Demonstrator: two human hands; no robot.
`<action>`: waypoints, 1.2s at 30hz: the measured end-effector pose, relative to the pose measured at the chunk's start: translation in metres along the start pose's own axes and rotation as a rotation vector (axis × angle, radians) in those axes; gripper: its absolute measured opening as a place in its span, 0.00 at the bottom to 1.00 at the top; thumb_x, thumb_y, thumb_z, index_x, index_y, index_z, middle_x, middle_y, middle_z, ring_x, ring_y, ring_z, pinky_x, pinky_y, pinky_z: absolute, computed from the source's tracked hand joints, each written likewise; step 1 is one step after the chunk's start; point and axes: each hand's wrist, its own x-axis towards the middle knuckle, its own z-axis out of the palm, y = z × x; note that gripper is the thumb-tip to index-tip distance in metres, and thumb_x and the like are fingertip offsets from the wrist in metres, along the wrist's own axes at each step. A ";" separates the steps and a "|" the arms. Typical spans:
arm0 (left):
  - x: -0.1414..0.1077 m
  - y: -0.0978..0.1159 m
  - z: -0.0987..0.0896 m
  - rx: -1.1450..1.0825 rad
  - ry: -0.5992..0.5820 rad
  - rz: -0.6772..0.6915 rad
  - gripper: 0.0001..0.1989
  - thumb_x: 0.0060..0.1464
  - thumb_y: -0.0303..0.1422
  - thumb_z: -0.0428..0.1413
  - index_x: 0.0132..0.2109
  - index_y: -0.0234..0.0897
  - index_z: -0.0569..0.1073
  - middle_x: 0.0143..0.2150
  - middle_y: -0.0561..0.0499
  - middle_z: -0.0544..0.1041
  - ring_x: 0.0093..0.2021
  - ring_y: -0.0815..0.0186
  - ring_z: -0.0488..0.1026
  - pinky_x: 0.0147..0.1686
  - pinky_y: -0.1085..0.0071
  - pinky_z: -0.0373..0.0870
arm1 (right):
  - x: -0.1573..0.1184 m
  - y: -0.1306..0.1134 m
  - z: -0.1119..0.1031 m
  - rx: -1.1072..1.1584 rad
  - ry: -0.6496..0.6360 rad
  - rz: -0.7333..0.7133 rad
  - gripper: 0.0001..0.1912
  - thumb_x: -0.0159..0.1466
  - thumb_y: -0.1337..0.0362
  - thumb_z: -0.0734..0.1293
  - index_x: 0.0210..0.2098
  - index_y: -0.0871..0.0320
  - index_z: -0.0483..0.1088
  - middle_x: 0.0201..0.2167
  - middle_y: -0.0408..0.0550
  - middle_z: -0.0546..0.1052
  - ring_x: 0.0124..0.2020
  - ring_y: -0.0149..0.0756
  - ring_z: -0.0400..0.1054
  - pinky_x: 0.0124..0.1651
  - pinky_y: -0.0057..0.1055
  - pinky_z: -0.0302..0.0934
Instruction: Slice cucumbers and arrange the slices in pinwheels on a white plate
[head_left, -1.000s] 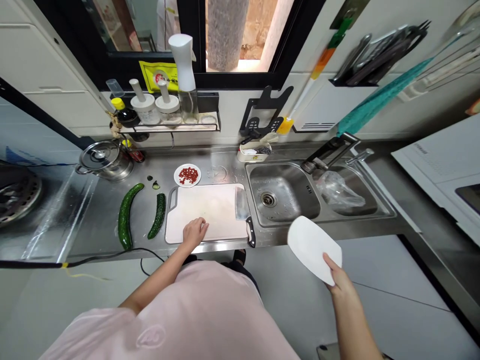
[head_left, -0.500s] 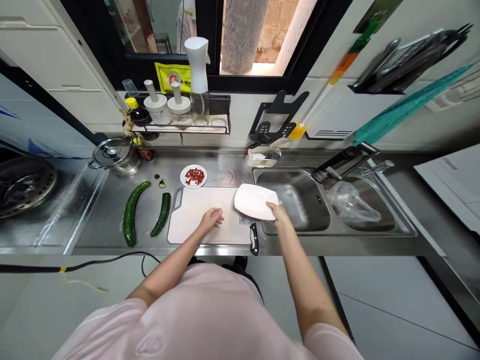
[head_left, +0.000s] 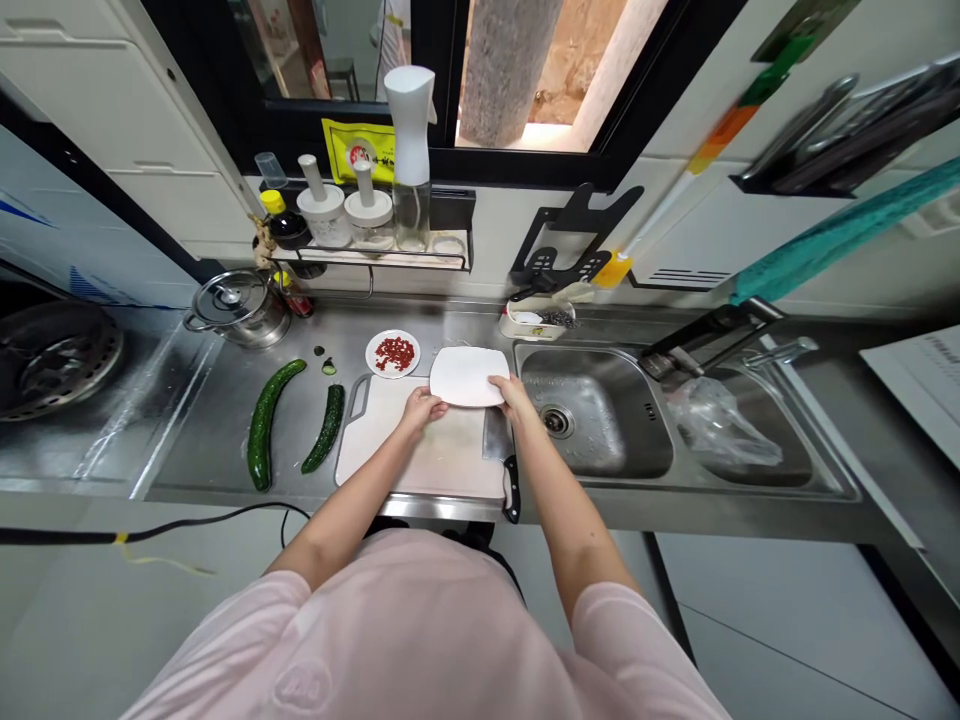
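Observation:
A white plate is held over the far side of the cutting board. My right hand grips its right end, thumb on top. At the plate's near left corner, my left hand has its fingers closed on the edge. A cleaver with a black handle lies along the board's right side, its blade partly hidden by my right arm. Beyond the board stands a small white dish of chopped red pieces. To the left lie a long cucumber and a shorter, darker one.
The double sink is on the right, a clear plastic bag in its far basin. A lidded steel pot stands at the back left. Above the counter hangs a rack of seasoning jars and bottles. Cucumber scraps lie near the dish.
My right hand has brought the plate leftward from beside the sink to above the board. My left hand has moved up slightly and now holds the plate's left edge.

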 end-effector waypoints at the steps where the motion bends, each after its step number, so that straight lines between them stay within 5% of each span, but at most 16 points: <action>1: 0.004 0.001 0.001 -0.002 0.024 0.007 0.16 0.46 0.25 0.58 0.43 0.33 0.63 0.26 0.51 0.76 0.26 0.72 0.74 0.31 0.75 0.72 | 0.000 0.000 0.002 0.005 -0.031 0.008 0.18 0.53 0.74 0.66 0.44 0.61 0.66 0.28 0.45 0.76 0.24 0.31 0.70 0.26 0.26 0.67; 6: 0.021 0.004 0.001 0.015 0.120 0.041 0.16 0.46 0.22 0.57 0.43 0.32 0.63 0.24 0.52 0.74 0.23 0.72 0.73 0.28 0.76 0.71 | 0.001 -0.002 0.007 -0.125 -0.099 0.008 0.22 0.56 0.70 0.67 0.50 0.57 0.61 0.31 0.44 0.76 0.21 0.28 0.68 0.23 0.26 0.66; 12: 0.033 0.007 -0.004 0.016 0.177 0.031 0.18 0.46 0.22 0.56 0.46 0.31 0.63 0.23 0.52 0.74 0.23 0.72 0.73 0.28 0.76 0.72 | 0.004 -0.007 0.012 -0.274 -0.098 0.042 0.27 0.59 0.67 0.67 0.55 0.55 0.54 0.27 0.42 0.73 0.14 0.28 0.64 0.11 0.18 0.49; 20: 0.045 0.010 -0.004 0.019 0.167 0.042 0.18 0.48 0.22 0.55 0.48 0.30 0.65 0.24 0.51 0.75 0.24 0.73 0.74 0.29 0.76 0.73 | 0.015 0.006 0.023 -0.230 0.012 -0.032 0.27 0.56 0.70 0.66 0.52 0.55 0.53 0.28 0.40 0.71 0.15 0.25 0.61 0.14 0.20 0.53; 28: 0.059 0.015 0.000 0.116 0.193 0.067 0.19 0.48 0.22 0.56 0.49 0.28 0.67 0.24 0.51 0.74 0.24 0.73 0.73 0.29 0.76 0.73 | 0.042 0.023 0.021 -0.589 0.184 -0.357 0.27 0.48 0.74 0.60 0.48 0.58 0.62 0.32 0.45 0.72 0.30 0.33 0.67 0.33 0.28 0.65; 36: 0.072 0.008 0.002 0.232 0.292 0.083 0.20 0.43 0.21 0.57 0.47 0.30 0.69 0.21 0.54 0.72 0.23 0.70 0.73 0.29 0.75 0.73 | 0.048 0.026 0.022 -0.816 0.184 -0.438 0.27 0.47 0.74 0.59 0.48 0.62 0.65 0.40 0.52 0.73 0.44 0.41 0.65 0.53 0.36 0.57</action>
